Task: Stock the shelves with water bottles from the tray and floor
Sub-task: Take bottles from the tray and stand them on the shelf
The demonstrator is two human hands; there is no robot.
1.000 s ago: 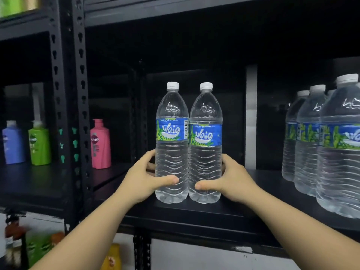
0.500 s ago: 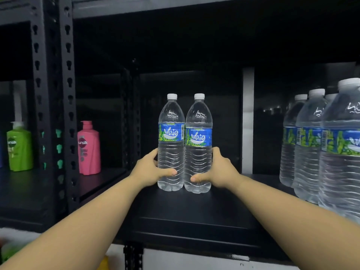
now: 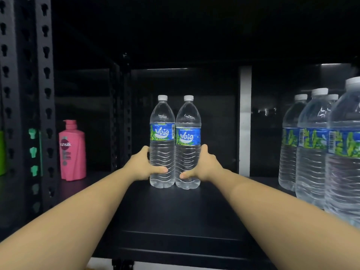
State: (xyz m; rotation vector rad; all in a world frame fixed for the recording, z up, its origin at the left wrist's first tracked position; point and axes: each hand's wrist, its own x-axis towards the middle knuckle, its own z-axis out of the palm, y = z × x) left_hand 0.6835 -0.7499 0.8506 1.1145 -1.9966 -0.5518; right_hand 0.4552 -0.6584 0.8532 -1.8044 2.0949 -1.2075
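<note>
Two clear plastic water bottles with white caps and blue-green labels are standing upright on the black metal shelf (image 3: 175, 215), side by side and touching, pretty far back on the board. The left bottle (image 3: 162, 142) has the left hand (image 3: 143, 166) wrapped round its lower half, thumb across the front. The right bottle (image 3: 188, 143) gets the same treatment from the right hand (image 3: 204, 164), thumb also pointing in toward the middle. Both arms are stretched out straight from the near edge. Off to the right there's a row of matching water bottles (image 3: 311, 149) already lined up on the same shelf, running from far to near, well apart from the pair. On the left, past the black perforated upright post (image 3: 45, 94), sits a pink shampoo pump bottle (image 3: 72, 151) on the neighbouring shelf.
</note>
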